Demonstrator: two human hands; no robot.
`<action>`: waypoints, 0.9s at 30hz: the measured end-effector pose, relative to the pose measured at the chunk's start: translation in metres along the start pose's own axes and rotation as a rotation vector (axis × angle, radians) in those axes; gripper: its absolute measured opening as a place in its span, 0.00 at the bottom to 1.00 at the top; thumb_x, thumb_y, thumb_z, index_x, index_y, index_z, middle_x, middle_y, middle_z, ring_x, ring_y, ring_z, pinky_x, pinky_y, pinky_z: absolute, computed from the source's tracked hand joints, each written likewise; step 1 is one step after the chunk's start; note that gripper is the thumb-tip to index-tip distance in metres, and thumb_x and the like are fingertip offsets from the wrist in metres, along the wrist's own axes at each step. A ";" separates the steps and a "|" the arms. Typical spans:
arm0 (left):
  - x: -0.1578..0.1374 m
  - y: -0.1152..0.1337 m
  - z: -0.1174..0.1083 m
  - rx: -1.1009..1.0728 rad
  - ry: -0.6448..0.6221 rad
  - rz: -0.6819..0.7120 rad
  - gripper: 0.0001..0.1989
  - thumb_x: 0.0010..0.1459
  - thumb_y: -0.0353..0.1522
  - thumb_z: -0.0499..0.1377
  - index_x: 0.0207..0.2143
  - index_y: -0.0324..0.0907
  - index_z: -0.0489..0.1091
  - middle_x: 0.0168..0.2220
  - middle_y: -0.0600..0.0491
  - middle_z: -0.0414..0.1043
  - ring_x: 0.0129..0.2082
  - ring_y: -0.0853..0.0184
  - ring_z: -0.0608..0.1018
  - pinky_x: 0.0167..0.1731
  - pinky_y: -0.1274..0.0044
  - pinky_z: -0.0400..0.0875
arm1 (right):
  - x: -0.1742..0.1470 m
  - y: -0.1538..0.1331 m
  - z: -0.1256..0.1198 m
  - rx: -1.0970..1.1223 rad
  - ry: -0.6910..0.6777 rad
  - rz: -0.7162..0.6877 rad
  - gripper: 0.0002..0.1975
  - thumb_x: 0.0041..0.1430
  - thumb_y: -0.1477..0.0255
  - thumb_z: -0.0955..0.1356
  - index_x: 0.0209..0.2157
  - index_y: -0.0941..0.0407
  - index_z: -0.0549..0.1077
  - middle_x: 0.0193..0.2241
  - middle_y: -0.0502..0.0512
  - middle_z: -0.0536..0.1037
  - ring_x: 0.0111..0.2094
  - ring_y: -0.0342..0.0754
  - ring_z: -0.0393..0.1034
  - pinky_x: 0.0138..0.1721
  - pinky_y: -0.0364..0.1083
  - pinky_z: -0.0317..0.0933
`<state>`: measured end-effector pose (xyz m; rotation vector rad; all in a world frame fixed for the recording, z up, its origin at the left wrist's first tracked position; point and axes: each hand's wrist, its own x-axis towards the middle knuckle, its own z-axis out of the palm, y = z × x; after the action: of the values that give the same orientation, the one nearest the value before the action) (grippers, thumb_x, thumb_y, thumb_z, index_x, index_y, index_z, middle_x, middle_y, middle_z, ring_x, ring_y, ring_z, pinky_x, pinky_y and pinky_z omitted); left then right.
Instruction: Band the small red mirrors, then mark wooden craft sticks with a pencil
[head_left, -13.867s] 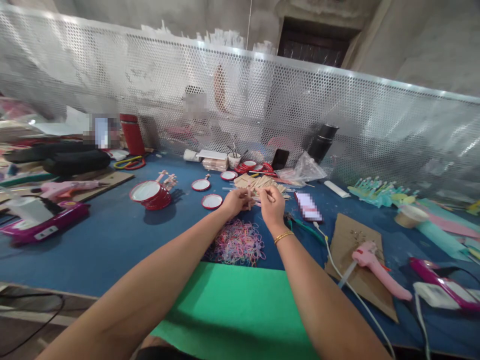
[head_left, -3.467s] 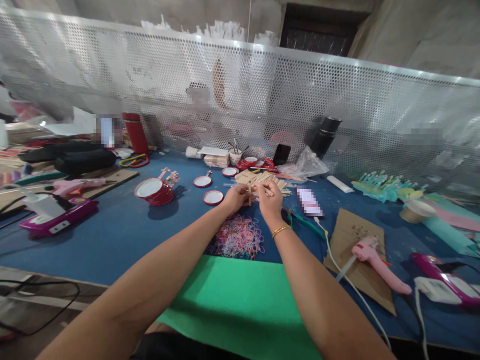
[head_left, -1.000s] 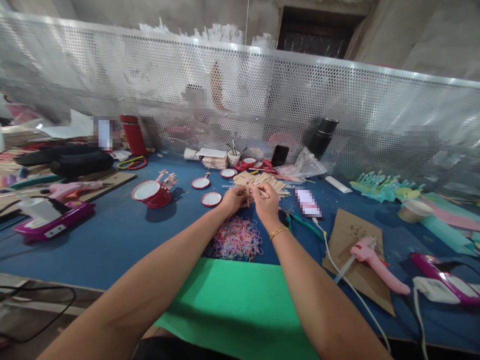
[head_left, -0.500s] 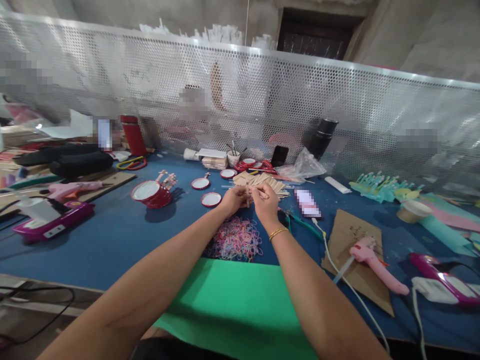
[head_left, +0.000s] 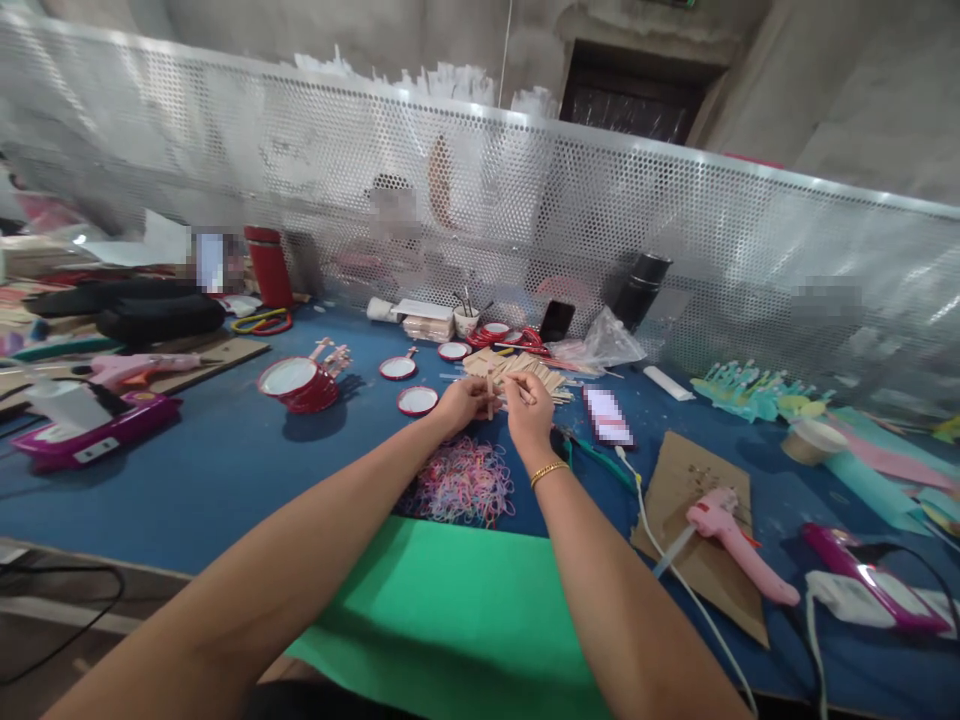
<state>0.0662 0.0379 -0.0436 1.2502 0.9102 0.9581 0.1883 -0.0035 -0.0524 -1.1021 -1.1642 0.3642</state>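
Observation:
My left hand (head_left: 461, 403) pinches a small wooden stick (head_left: 490, 394), which stands roughly upright between my two hands. Close beside it, my right hand (head_left: 531, 408) has its fingers curled and pressed together near the stick; what they hold is too small to make out. Below both hands lies a tangled pile of colourful rubber bands (head_left: 466, 485). Flat wooden sticks (head_left: 551, 376) are spread just behind my hands. To the left are red-rimmed white discs (head_left: 417, 400), and a stack of similar discs with wooden handles (head_left: 289, 378).
Green sheet (head_left: 457, 600) at the table's front edge. Rightward lie green-handled pliers (head_left: 600, 455), a phone (head_left: 607, 415) with a white cable, and a pink glue gun (head_left: 739, 545) on cardboard (head_left: 675, 475). A purple power strip (head_left: 97, 430) sits left. A perforated metal screen (head_left: 480, 200) borders the back.
The view has shifted slightly. My hands stay together around the wooden stick, which now shows more plainly between them; my right fingers have moved only a little.

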 end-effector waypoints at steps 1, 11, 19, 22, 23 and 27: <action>0.000 0.000 0.000 -0.004 0.002 -0.002 0.10 0.47 0.29 0.70 0.31 0.38 0.74 0.25 0.53 0.77 0.28 0.67 0.80 0.31 0.78 0.75 | 0.001 0.001 0.000 0.010 0.008 0.013 0.10 0.56 0.64 0.66 0.34 0.54 0.75 0.33 0.52 0.79 0.36 0.48 0.74 0.39 0.46 0.68; 0.006 -0.003 0.001 0.006 0.006 0.009 0.09 0.48 0.28 0.70 0.31 0.37 0.73 0.25 0.52 0.77 0.26 0.69 0.79 0.28 0.80 0.74 | 0.007 -0.002 0.002 0.127 0.048 0.049 0.09 0.54 0.63 0.67 0.30 0.54 0.71 0.27 0.49 0.76 0.32 0.47 0.73 0.37 0.45 0.67; 0.006 -0.002 0.001 0.032 -0.029 0.071 0.08 0.48 0.27 0.69 0.29 0.38 0.71 0.23 0.53 0.76 0.23 0.71 0.78 0.25 0.82 0.72 | 0.007 -0.014 -0.004 0.032 0.019 -0.016 0.08 0.54 0.65 0.65 0.28 0.53 0.72 0.27 0.49 0.77 0.33 0.47 0.73 0.39 0.45 0.66; 0.006 -0.002 0.001 0.042 -0.041 0.078 0.09 0.49 0.28 0.69 0.29 0.38 0.71 0.23 0.54 0.76 0.23 0.72 0.78 0.24 0.83 0.71 | 0.009 -0.013 -0.004 0.050 0.029 0.001 0.07 0.53 0.65 0.66 0.27 0.53 0.71 0.26 0.49 0.77 0.32 0.47 0.73 0.39 0.45 0.66; 0.006 -0.002 0.001 0.043 -0.042 0.076 0.09 0.49 0.28 0.69 0.29 0.38 0.71 0.24 0.54 0.77 0.23 0.72 0.78 0.24 0.83 0.72 | 0.009 -0.012 -0.003 0.075 0.045 0.014 0.07 0.53 0.64 0.66 0.27 0.53 0.70 0.26 0.49 0.77 0.31 0.47 0.73 0.38 0.45 0.66; 0.005 -0.002 0.002 0.039 -0.025 0.076 0.08 0.49 0.27 0.69 0.28 0.38 0.70 0.24 0.53 0.77 0.23 0.71 0.78 0.25 0.82 0.73 | 0.010 -0.008 -0.002 0.148 0.077 0.080 0.09 0.51 0.62 0.67 0.26 0.53 0.68 0.24 0.48 0.76 0.29 0.47 0.73 0.33 0.44 0.66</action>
<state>0.0697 0.0424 -0.0456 1.3354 0.8702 0.9863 0.1916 -0.0006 -0.0406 -1.0263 -1.0108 0.4585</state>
